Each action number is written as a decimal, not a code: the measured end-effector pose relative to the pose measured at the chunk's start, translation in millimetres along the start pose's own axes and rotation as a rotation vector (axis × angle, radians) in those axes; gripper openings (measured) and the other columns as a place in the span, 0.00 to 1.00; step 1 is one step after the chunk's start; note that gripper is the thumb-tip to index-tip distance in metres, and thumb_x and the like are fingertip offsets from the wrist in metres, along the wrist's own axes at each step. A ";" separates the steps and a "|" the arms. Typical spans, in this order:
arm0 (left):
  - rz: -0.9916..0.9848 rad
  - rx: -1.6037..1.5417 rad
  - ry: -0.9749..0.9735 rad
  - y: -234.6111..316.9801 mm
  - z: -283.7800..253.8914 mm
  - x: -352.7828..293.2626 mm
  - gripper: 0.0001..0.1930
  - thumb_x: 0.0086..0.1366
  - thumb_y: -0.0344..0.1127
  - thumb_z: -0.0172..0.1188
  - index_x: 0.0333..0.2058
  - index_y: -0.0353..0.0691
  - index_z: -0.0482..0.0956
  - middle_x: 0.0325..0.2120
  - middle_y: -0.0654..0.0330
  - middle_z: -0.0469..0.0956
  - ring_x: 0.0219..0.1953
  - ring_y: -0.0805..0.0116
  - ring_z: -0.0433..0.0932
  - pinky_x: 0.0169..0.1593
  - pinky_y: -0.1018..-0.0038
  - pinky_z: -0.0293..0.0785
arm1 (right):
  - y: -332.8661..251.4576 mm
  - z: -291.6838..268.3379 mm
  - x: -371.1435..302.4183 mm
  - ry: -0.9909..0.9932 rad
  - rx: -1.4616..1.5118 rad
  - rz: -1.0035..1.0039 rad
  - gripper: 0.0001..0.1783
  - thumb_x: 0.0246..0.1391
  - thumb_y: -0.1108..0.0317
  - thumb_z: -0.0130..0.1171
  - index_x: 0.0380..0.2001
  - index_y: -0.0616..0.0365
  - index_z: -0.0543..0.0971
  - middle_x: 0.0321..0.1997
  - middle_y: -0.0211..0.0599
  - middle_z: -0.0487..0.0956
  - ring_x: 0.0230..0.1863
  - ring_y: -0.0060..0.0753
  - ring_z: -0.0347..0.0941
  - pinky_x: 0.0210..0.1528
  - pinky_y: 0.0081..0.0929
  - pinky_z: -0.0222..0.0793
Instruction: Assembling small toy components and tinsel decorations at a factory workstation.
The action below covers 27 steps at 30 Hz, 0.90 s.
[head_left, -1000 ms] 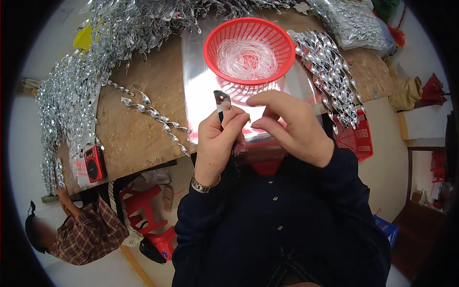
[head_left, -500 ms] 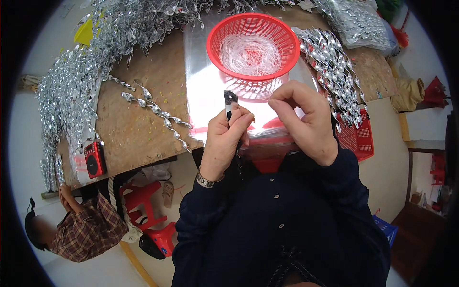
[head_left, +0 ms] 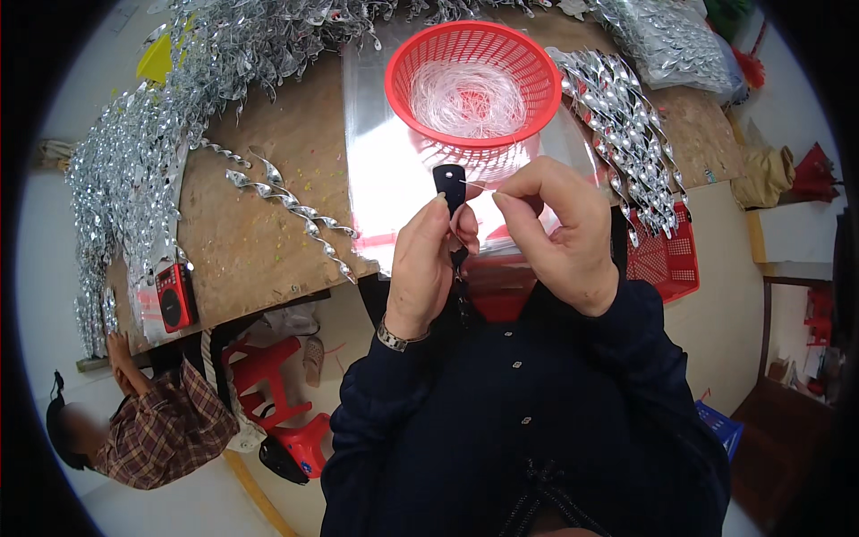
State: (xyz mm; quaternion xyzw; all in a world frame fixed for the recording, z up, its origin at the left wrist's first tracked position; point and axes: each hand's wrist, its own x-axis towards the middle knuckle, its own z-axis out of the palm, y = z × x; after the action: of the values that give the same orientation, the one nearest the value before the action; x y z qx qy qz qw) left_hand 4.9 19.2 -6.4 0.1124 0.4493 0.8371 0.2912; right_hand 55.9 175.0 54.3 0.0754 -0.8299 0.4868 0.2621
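My left hand is closed round a glossy twisted strip. Its flat, dark-looking end stands up above the thumb, with a small hole near the top, and a twisted tail hangs below the fingers. Just to the right, my right hand pinches a thin pale thread between thumb and forefinger. The thread reaches the strip's end close to the hole; whether it passes through, I cannot tell. Beyond both hands, a red plastic basket holds a coil of clear thread.
Clear plastic sheets lie under the basket. Loose silver spirals rest on the wooden table, with bunches heaped at left and more spirals at right. A red radio stands at the left edge. A person sits lower left.
The strip's end has turned from a shiny face to a dark one and shifted slightly right. My left hand has turned with it. A thread now shows between the right fingers and the strip.
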 end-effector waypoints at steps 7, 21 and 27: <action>0.067 0.051 0.026 3.6 9.8 -4.9 0.18 0.72 0.38 0.46 0.51 0.29 0.71 0.28 0.67 0.70 0.31 0.78 0.69 0.38 0.81 0.69 | -1.1 2.8 -0.4 0.023 -0.012 -0.017 0.03 0.49 0.81 0.58 0.28 0.65 0.75 0.25 0.35 0.73 0.24 0.24 0.70 0.27 0.20 0.64; 0.089 0.052 0.030 2.1 10.0 -4.8 0.15 0.70 0.34 0.49 0.49 0.29 0.71 0.28 0.67 0.70 0.32 0.80 0.70 0.40 0.80 0.73 | 2.9 4.4 -1.2 0.045 -0.064 -0.043 0.03 0.48 0.82 0.58 0.28 0.65 0.75 0.24 0.36 0.73 0.24 0.25 0.72 0.27 0.20 0.65; 0.081 0.026 0.038 -0.4 10.0 -5.9 0.15 0.70 0.33 0.50 0.49 0.30 0.72 0.29 0.67 0.72 0.32 0.80 0.71 0.41 0.79 0.74 | 3.9 5.1 -3.0 0.048 -0.078 -0.042 0.03 0.48 0.81 0.58 0.28 0.65 0.75 0.24 0.36 0.73 0.23 0.25 0.72 0.26 0.21 0.65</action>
State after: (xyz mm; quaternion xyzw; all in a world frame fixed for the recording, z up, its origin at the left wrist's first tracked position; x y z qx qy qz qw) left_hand 14.3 22.8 -0.6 0.1183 0.4606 0.8443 0.2471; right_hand 55.1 172.3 47.8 0.0709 -0.8400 0.4499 0.2949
